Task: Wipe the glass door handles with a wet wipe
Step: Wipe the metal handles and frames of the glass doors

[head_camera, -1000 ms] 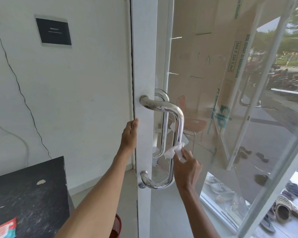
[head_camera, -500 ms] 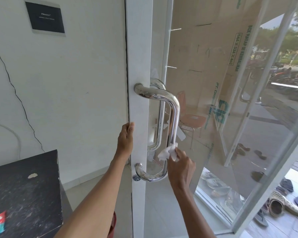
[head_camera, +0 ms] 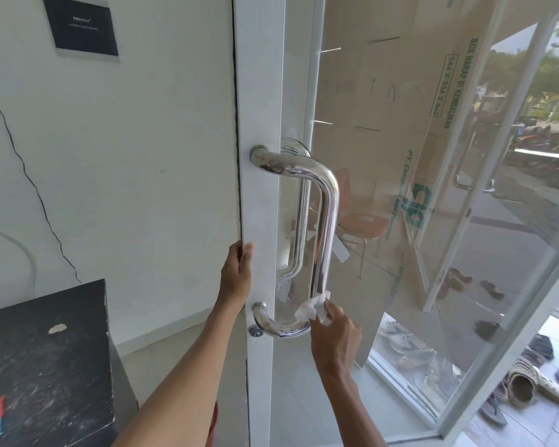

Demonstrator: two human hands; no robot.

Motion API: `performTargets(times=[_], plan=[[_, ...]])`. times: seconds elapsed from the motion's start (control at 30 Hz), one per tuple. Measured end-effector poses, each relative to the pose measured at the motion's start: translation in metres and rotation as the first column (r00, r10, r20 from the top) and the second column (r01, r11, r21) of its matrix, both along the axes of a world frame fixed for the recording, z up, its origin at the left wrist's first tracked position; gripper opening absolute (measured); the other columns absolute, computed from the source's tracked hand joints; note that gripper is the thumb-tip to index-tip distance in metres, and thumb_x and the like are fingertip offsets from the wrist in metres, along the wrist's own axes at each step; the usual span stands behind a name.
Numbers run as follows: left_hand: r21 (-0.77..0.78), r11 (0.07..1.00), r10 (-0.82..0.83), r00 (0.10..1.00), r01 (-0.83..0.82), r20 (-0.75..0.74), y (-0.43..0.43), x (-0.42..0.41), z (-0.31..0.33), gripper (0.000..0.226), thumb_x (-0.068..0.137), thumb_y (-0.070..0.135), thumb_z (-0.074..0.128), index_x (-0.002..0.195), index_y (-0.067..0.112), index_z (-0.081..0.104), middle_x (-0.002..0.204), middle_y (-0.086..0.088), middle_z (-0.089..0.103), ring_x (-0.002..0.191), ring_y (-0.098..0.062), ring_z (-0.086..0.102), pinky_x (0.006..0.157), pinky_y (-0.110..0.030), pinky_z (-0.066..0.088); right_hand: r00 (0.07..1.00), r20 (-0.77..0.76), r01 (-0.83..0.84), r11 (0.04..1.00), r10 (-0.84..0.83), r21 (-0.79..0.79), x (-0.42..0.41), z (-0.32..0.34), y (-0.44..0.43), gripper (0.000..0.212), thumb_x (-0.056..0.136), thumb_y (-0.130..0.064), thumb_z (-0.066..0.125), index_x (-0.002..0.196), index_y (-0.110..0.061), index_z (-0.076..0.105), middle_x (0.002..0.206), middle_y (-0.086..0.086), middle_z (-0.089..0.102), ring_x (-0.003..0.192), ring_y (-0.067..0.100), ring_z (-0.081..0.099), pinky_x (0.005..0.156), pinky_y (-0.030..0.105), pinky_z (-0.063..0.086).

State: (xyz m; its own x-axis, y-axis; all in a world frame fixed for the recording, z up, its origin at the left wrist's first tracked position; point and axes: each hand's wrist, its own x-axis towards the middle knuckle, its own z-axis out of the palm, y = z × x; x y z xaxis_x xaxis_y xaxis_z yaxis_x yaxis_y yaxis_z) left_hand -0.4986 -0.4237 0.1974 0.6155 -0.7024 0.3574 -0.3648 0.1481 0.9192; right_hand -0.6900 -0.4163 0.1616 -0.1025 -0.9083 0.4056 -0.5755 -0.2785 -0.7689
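the right hand pinches a crumpled white wet wipe in curled fingers, pressing it against the chrome door handle at its lower bend. left of the handle, the left hand grips the white door frame's edge, fingers wrapped round it.

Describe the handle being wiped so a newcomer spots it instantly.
Find the white door frame mid-picture. The near chrome handle loops out from it. Unlike the twin handle behind the glass, its lower bend has the right hand holding a white wipe against it.
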Motion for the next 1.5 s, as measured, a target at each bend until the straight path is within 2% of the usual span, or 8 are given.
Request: performTargets(times=[0.4,0.63,0.73,0.83,1.0,1.1,1.2,1.5], plan=[[-0.015,1.0,-0.023,0.999,0.023,0.032,0.003,0.004,-0.02,0.018,0.1,0.041,0.043,0.11,0.03,0.052,0.091,0.016,0.062,0.08,0.011,0.054,0.069,-0.008,0.038,0.987,0.157,0.053,0.981,-0.023,-0.187,0.007,0.039,-0.008,0.03,0.075,-0.02,0.078,0.104,-0.01,0.073,0.087,0.01,0.075,0.069,0.028,0.069,0.066,0.034,0.055],[-0.007,1.0,-0.03,0.999,0.031,0.025,0.004,0.007,-0.031,0.023,0.099,0.04,0.045,0.113,0.023,0.053,0.086,0.014,0.058,0.076,0.008,0.053,0.07,-0.011,0.039,0.999,-0.005,0.046,0.998,-0.047,-0.05,0.006,-0.017,0.0,0.008,0.073,-0.013,0.077,0.073,-0.011,0.069,0.051,0.005,0.057,0.042,0.026,0.043,0.046,0.028,0.032],[-0.014,0.999,-0.036,0.999,0.036,0.02,0.004,0.007,-0.033,0.022,0.099,0.04,0.045,0.11,0.023,0.054,0.082,0.012,0.057,0.068,0.008,0.05,0.066,-0.01,0.039,0.998,-0.041,0.056,0.998,-0.056,0.003,0.003,-0.025,-0.001,0.02,0.076,-0.015,0.072,0.061,-0.012,0.059,0.044,0.003,0.046,0.043,0.019,0.027,0.044,0.029,0.028],[-0.019,0.999,-0.044,0.999,0.044,0.017,0.004,0.007,-0.037,0.021,0.099,0.04,0.045,0.11,0.024,0.054,0.086,0.012,0.059,0.072,0.009,0.052,0.068,-0.009,0.039,0.998,-0.026,0.057,0.998,-0.058,-0.038,0.005,-0.013,-0.004,0.004,0.072,-0.012,0.07,0.071,-0.012,0.066,0.055,0.008,0.059,0.046,0.023,0.035,0.049,0.028,0.03],[-0.018,0.999,-0.043,0.999,0.043,0.007,0.004,0.007,-0.04,0.025,0.099,0.039,0.046,0.113,0.022,0.055,0.085,0.016,0.058,0.073,0.012,0.052,0.067,-0.005,0.038,0.992,0.107,0.077,0.986,-0.061,-0.15,0.01,0.011,-0.01,0.015,0.077,-0.019,0.071,0.09,-0.012,0.073,0.069,0.01,0.07,0.053,0.029,0.056,0.055,0.031,0.042],[-0.013,0.998,-0.054,0.998,0.054,-0.011,0.004,0.008,-0.041,0.027,0.098,0.04,0.046,0.114,0.021,0.055,0.087,0.015,0.059,0.075,0.01,0.053,0.071,-0.012,0.039,0.992,0.106,0.081,0.991,-0.07,-0.105,0.011,-0.004,-0.007,0.007,0.075,-0.015,0.073,0.076,-0.01,0.069,0.059,0.012,0.063,0.048,0.026,0.038,0.052,0.03,0.036],[-0.011,0.998,-0.055,0.998,0.055,-0.012,0.004,0.007,-0.042,0.027,0.098,0.041,0.046,0.115,0.021,0.055,0.09,0.014,0.06,0.078,0.009,0.053,0.072,-0.012,0.039,0.987,0.122,0.101,0.995,-0.102,0.015,0.016,-0.028,0.002,0.029,0.074,-0.007,0.067,0.056,-0.012,0.046,0.046,0.009,0.037,0.053,0.025,0.023,0.05,0.031,0.027],[-0.015,0.998,-0.055,0.998,0.055,-0.013,0.002,0.009,-0.047,0.024,0.098,0.04,0.046,0.113,0.022,0.054,0.092,0.013,0.061,0.079,0.013,0.054,0.069,-0.004,0.039,0.928,0.346,0.069,0.975,-0.14,0.212,0.033,-0.047,0.006,0.042,0.069,-0.019,0.079,0.052,-0.008,0.042,0.044,0.0,0.038,0.049,0.016,0.026,0.047,0.029,0.026]])
